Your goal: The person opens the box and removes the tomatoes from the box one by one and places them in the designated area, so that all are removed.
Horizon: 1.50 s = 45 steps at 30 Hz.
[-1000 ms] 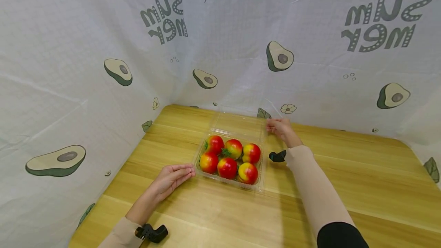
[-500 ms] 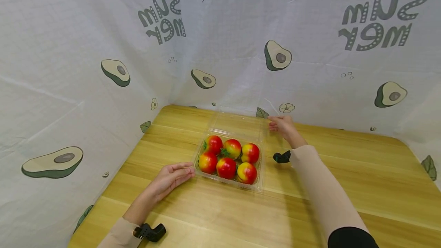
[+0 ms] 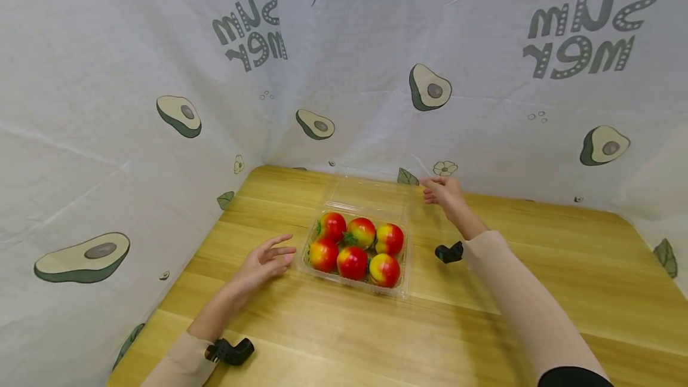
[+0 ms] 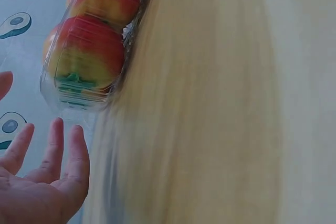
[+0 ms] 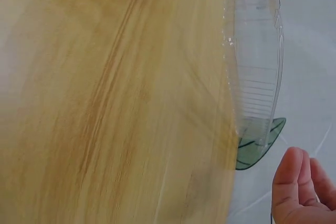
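A clear plastic clamshell box [image 3: 348, 283] sits on the table with its lid [image 3: 371, 193] folded back towards the curtain. Inside lie two rows of round red-and-yellow fruits [image 3: 353, 263] with green leafy tops. My left hand [image 3: 263, 267] is just off the box's near left corner, fingers spread and holding nothing. In the left wrist view, its fingertips point at the end wall of the box [image 4: 79, 95], a small gap between them. My right hand [image 3: 445, 194] hovers by the lid's right edge, fingers extended. The right wrist view shows those fingers beside the lid's corner, apart from it.
The wooden table [image 3: 564, 267] extends to the right and in front of the box. A white curtain [image 3: 365, 46] printed with avocados hangs along the back and left edges. Black wrist devices [image 3: 230, 352] are on both sleeves.
My left hand has come away from the box's corner, its fingers spreading. My right hand has drawn slightly right, off the lid's edge. Box, lid and fruits stay put.
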Motion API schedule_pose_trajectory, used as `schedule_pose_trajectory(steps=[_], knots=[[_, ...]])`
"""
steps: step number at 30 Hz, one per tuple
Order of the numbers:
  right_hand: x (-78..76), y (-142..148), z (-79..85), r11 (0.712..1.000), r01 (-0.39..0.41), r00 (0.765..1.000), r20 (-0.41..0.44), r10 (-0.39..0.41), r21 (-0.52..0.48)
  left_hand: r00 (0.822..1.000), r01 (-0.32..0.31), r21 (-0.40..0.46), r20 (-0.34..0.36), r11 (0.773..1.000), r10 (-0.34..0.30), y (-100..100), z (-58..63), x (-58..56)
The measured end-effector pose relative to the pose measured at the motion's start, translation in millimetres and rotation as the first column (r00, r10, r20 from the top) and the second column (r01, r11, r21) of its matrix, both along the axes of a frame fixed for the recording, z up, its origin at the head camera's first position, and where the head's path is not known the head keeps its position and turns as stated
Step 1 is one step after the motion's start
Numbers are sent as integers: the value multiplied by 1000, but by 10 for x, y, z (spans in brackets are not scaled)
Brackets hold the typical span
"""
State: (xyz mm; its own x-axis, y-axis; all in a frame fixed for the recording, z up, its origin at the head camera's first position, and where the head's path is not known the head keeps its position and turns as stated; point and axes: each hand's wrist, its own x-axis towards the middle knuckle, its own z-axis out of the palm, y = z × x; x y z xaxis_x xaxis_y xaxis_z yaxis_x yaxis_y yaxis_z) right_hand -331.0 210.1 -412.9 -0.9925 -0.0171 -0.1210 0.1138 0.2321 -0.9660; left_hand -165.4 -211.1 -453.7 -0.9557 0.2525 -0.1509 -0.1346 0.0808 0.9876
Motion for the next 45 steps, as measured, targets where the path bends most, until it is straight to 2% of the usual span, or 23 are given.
schedule_pose_trajectory(steps=[10,20,28,36,45], knots=[[170,7,81,1000,8,999,-54,-9,-10,997,-13,-12,-79,1000,12,-46,90,-146],[437,-12,140,999,-33,990,-137,38,40,995,-4,-35,-103,999,1,-40,114,-310],[643,-19,179,992,-73,978,-190,91,99,992,32,-33,-117,999,-36,-23,83,-473],[811,-49,207,987,-132,974,-172,146,86,991,65,-38,-113,997,-69,-16,50,-585],[953,-92,220,982,-178,958,-218,187,60,989,101,-22,-104,995,-103,53,-27,-673]])
